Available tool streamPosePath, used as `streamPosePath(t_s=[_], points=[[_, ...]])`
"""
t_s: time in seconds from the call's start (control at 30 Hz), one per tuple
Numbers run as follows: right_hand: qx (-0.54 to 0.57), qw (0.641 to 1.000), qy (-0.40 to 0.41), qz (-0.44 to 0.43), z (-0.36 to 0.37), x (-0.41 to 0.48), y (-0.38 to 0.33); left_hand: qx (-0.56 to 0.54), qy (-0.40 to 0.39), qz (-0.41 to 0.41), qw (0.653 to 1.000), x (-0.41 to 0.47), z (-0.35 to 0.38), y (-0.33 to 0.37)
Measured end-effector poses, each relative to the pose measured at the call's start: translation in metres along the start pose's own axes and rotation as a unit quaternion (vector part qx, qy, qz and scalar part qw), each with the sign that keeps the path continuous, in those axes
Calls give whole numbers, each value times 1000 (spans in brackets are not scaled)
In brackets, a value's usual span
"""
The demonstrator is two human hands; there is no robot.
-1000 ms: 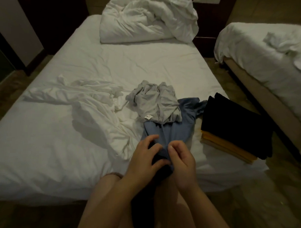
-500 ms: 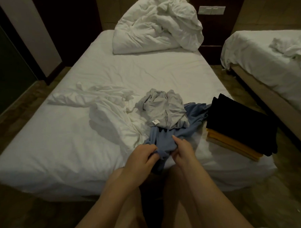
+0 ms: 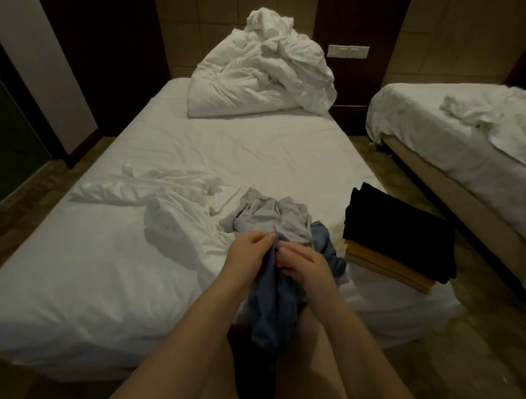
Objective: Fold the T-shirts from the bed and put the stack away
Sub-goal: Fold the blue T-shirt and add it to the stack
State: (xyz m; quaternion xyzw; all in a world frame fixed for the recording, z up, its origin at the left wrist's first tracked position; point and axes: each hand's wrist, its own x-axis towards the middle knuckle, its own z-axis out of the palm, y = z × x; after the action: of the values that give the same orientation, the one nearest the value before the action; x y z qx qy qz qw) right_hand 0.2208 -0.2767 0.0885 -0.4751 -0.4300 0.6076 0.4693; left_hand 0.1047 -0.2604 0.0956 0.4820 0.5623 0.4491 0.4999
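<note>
A blue T-shirt (image 3: 268, 306) hangs bunched between my hands above the near edge of the bed (image 3: 80, 295). My left hand (image 3: 251, 253) pinches its upper edge, and my right hand (image 3: 306, 266) grips the cloth just beside it. Behind my hands a crumpled grey T-shirt (image 3: 271, 217) lies on the sheet. At the bed's near right corner sits a folded stack, a black shirt (image 3: 397, 233) on top of a yellow one (image 3: 386, 266).
A loose white sheet or garment (image 3: 172, 202) lies rumpled left of the grey shirt. A piled white duvet (image 3: 263, 77) sits at the head of the bed. A second bed (image 3: 468, 138) stands to the right across a narrow floor gap.
Both hands have lifted the blue T-shirt up off the bed and gathered it closer together. The view has tilted up, showing more of the headboard wall.
</note>
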Motion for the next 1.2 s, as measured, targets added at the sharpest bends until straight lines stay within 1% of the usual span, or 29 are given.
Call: streamPosePath(t_s=[0.03,0.07,0.1,0.13,0.17,0.2,0.23,0.27,0.3,0.33,0.4,0.43,0.47,0.53,0.57,0.6,0.63,0.7,0.77,0.8,0.83,0.9,0.93,0.97,1.03,1.1,1.17,1.2], points=[[40,995,74,53,-4,2,6,20,10,25,999,-1,4,-4],[66,983,135,108,-7,3,12,38,21,46,998,-2,7,-9],[85,970,166,155,-11,4,20,45,28,64,996,-3,9,-12],[121,959,165,195,-13,4,24,42,22,75,996,-6,11,-14],[160,949,148,227,-16,5,28,34,-2,82,996,-9,13,-16],[200,940,122,246,-20,7,30,42,-36,86,995,-13,13,-17],[231,935,102,247,-24,13,32,53,-75,85,992,-18,12,-16],[252,933,90,239,-27,19,30,64,-110,72,989,-21,12,-17],[254,936,96,225,-27,24,25,58,-128,50,989,-23,11,-17],[247,942,108,200,-25,29,20,41,-120,19,992,-23,8,-16],[217,962,125,106,-22,34,12,-6,-39,-57,998,-18,2,-11],[199,972,106,59,-21,31,5,-19,-16,-83,996,-15,-2,-7],[170,983,59,20,-21,27,-1,-32,-20,-98,994,-11,-3,-3],[47,998,-37,-27,-17,17,-13,-105,-34,-144,983,-1,1,11],[-23,997,-58,-45,-15,16,-16,-143,-30,-168,975,6,4,15],[-62,994,-67,-58,-14,15,-19,-171,-22,-179,969,15,9,17],[-80,993,-62,-67,-14,12,-21,-175,-18,-178,968,21,13,19],[-93,990,-69,-77,-20,6,-20,-152,-13,-147,977,28,19,19],[-95,990,-74,-70,-29,3,-13,-154,-17,-109,982,27,23,14],[-61,995,-59,-50,-31,2,-6,-167,-21,-91,981,25,25,12],[-3,999,-34,-28,-32,1,-1,-178,-21,-74,981,23,27,11],[131,991,19,18,-29,5,7,-164,-16,-43,985,27,31,10],[160,986,37,29,-28,9,8,-149,-9,-27,988,34,33,11],[145,988,50,34,-27,14,6,-136,5,-9,991,47,32,16],[89,994,66,8,-25,25,-10,-109,41,39,992,80,30,40],[44,995,64,-58,-30,40,-32,-75,66,110,989,115,26,83],[3,991,65,-120,-38,52,-55,-51,62,193,978,139,25,133],[-17,988,72,-135,-42,55,-63,-46,55,226,972,144,25,154]])
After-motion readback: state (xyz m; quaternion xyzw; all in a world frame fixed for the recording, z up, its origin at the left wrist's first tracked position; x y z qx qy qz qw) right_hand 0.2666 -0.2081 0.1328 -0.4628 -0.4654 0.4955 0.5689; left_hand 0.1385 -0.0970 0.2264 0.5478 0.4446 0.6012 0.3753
